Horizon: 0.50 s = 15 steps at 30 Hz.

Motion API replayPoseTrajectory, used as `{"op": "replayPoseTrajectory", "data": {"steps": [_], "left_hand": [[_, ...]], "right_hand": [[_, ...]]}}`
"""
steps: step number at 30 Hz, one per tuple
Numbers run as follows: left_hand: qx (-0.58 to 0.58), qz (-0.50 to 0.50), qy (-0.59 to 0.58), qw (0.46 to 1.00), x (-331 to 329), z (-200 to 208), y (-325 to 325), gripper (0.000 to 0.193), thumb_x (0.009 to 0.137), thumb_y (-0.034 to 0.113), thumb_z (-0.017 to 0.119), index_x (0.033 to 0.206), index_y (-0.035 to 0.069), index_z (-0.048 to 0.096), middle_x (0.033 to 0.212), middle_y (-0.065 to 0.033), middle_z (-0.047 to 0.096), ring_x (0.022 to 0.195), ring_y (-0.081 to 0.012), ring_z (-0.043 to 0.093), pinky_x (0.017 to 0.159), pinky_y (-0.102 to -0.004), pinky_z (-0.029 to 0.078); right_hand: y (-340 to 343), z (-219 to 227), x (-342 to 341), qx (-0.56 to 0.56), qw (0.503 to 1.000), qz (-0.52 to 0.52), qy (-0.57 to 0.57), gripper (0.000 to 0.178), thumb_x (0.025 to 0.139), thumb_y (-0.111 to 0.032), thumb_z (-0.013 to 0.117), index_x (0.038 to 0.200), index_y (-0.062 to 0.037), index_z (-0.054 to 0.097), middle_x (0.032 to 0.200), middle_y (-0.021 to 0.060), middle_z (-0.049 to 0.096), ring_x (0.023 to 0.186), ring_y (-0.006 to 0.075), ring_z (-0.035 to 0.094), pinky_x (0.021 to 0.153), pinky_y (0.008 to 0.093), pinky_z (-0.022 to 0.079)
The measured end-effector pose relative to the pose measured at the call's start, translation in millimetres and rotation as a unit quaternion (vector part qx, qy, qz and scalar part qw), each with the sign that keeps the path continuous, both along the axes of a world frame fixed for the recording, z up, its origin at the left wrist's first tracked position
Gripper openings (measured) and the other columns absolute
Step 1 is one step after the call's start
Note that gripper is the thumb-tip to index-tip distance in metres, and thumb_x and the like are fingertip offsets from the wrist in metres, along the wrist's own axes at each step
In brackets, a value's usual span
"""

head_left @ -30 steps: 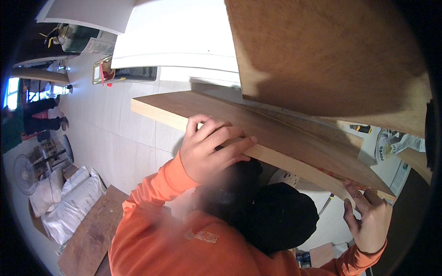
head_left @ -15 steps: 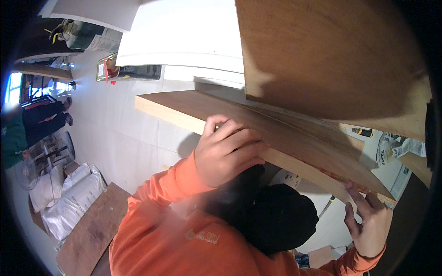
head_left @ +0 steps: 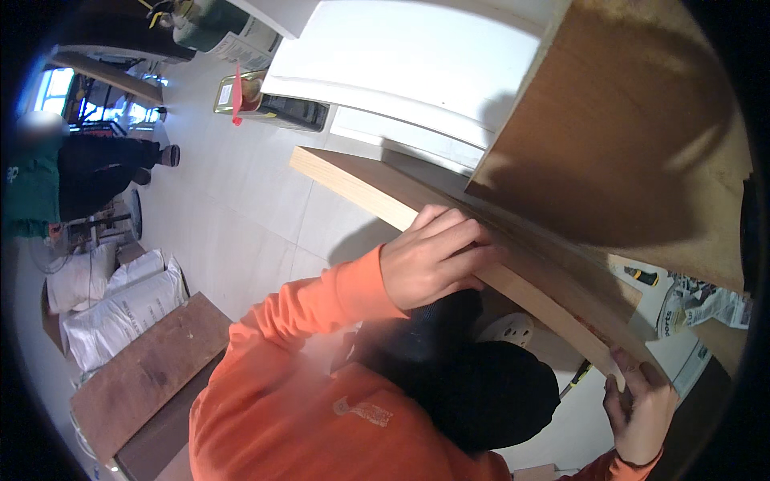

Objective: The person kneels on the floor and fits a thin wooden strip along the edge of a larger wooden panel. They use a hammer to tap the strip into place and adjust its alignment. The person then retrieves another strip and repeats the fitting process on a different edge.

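A long wooden board (head_left: pixel 361 183) with a pale edge slants from upper left to lower right in front of me. My left hand (head_left: pixel 441 256) is closed over its near edge around the middle, fingers curled onto the upper face. Toward the lower right end, my right hand (head_left: pixel 646 405) pinches the same edge, thumb and fingers on either side. Close to the right hand, reddish marks (head_left: pixel 592 330) run along the board's edge. Beneath the board, between my arms, are my dark-clothed knees (head_left: pixel 489 393).
A large brown wood panel (head_left: pixel 609 120) rises behind the board, beside a white cabinet (head_left: pixel 401 72). A rectangular tin (head_left: pixel 245 94) stands on the floor. Screwdriver (head_left: pixel 577 377), yellow-handled tool (head_left: pixel 643 276) and newspaper (head_left: pixel 726 309) lie at right. White sacks (head_left: pixel 128 309) and a person (head_left: pixel 36 180) are left.
The view has tilted, so the board, cabinet and panel appear steeper and farther right. Both hands keep their hold on the board, the right one slightly lower in view.
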<state>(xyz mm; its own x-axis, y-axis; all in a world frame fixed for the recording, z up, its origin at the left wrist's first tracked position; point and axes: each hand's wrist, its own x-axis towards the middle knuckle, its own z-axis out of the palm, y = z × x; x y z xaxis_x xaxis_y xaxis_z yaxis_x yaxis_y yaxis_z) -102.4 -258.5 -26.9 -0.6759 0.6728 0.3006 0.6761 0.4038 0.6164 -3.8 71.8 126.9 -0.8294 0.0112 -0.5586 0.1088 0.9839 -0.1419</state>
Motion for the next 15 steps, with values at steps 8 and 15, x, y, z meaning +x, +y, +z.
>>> {"op": "replayPoseTrajectory", "data": {"steps": [8,15], "left_hand": [[-0.228,0.135,0.14,0.954,-35,34,-124,0.037,0.074,0.018,0.079,0.109,0.011,0.069,0.108,-0.0041,0.065,0.101,-0.0251,0.06,0.093,-0.0419,0.041],[-0.252,0.104,0.137,0.952,-50,40,-156,0.036,0.074,0.004,0.076,0.109,0.005,0.066,0.103,-0.0086,0.064,0.099,-0.0284,0.06,0.083,-0.039,0.05]], "right_hand": [[1,11,-9,-0.024,0.996,0.08,0.026,0.033,0.091,-0.013,0.067,0.123,-0.0122,0.069,0.109,0.0212,0.07,0.083,0.0373,0.071,0.068,0.0438,0.056],[-2,13,-11,0.015,0.995,0.095,0.013,0.034,0.092,-0.022,0.066,0.127,-0.0183,0.068,0.112,0.0194,0.07,0.081,0.0382,0.071,0.065,0.0438,0.054]]}}
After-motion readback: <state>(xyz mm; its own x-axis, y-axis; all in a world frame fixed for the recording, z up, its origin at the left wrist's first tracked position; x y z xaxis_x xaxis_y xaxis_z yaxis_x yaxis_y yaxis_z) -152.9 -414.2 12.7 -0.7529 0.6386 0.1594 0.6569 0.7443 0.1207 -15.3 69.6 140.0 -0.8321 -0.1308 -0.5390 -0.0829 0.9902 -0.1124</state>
